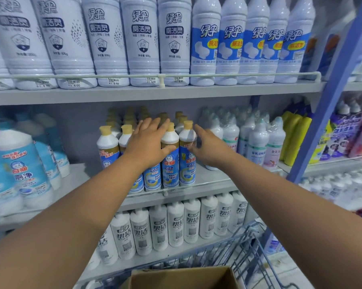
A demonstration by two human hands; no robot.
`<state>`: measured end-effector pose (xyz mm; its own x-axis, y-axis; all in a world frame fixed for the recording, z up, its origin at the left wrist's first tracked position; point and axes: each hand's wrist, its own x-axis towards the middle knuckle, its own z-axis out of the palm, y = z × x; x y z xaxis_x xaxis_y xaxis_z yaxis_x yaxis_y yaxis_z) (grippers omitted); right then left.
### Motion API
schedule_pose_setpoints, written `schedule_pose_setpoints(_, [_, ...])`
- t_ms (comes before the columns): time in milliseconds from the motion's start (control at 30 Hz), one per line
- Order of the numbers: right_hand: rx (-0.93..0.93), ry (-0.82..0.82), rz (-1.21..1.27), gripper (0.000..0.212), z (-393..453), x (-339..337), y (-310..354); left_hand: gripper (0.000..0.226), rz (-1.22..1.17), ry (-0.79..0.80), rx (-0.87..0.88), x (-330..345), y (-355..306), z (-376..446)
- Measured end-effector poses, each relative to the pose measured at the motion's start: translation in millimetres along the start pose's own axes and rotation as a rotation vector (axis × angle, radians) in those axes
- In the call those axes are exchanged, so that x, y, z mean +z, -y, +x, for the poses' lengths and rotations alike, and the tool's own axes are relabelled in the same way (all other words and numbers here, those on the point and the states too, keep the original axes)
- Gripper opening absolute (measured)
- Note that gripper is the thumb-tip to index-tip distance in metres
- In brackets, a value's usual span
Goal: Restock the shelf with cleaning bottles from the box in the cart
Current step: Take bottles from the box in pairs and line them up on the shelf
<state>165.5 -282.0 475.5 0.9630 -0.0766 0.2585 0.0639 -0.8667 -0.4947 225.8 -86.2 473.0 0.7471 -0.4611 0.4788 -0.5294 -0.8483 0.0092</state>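
The left hand (148, 140) lies flat with straight fingers spread over the shoulders of the gold-capped bottles (170, 159) on the middle shelf (209, 182), its thumb across the front of one bottle's label; nothing is curled round a neck. The right hand (209, 149) reaches in just right of the same group, fingers straight and together, palm turned toward the rightmost front bottle; whether it touches is unclear. These bottles are smooth plastic, white at the rounded shoulder, with a gold band, a glossy blue label reading 白猫 and a tan slanted cap; about five stand in the front row, with more caps behind. Right of the right hand stand film-wrapped white bottles (257, 138) with pale labels, then yellow bottles (292, 138). Left of the left hand, past a bare stretch of shelf, are blue-and-white bottles (21, 170) marked 白猫 厕净. Above both hands, the upper shelf holds ribbed white bottles (142, 38) printed 绿伞 厕洁灵 and 800g with 6.00 price stickers, five plainly in view, beside five with blue labels (205, 44). Below the forearms a row of white bottles (176, 224) has dark lettering. Nearest the viewer, under the arms, an open brown cardboard box (182, 276) sits in a blue wire cart (249, 247).
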Motion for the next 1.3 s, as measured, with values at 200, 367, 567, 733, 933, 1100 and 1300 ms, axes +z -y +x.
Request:
schedule_pose_setpoints(200, [-0.039,0.085,-0.176,0.070,-38,6,-15,0.077,0.059,0.051,-0.089,-8,-22,-43])
schedule_pose_setpoints(367, [-0.041,0.161,-0.199,0.072,-94,15,-36,0.074,0.058,0.179,-0.179,-2,-58,-101])
schedule_pose_setpoints(567, [-0.072,0.225,-0.287,0.072,-166,24,-54,0.073,0.068,0.244,-0.236,8,-105,-161])
schedule_pose_setpoints(733, [-0.070,0.263,-0.334,0.073,-213,47,-78,0.072,0.073,0.295,-0.233,25,-134,-204])
schedule_pose_setpoints(933, [-0.038,0.350,-0.353,0.073,-253,88,-102,0.068,-0.008,0.396,-0.258,61,-157,-252])
schedule_pose_setpoints(1100, [0.002,0.427,-0.348,0.073,-268,127,-118,0.070,-0.082,0.500,-0.287,102,-154,-275])
schedule_pose_setpoints(1300, [0.107,0.486,-0.322,0.073,-270,187,-144,0.069,-0.119,0.652,-0.303,156,-140,-286])
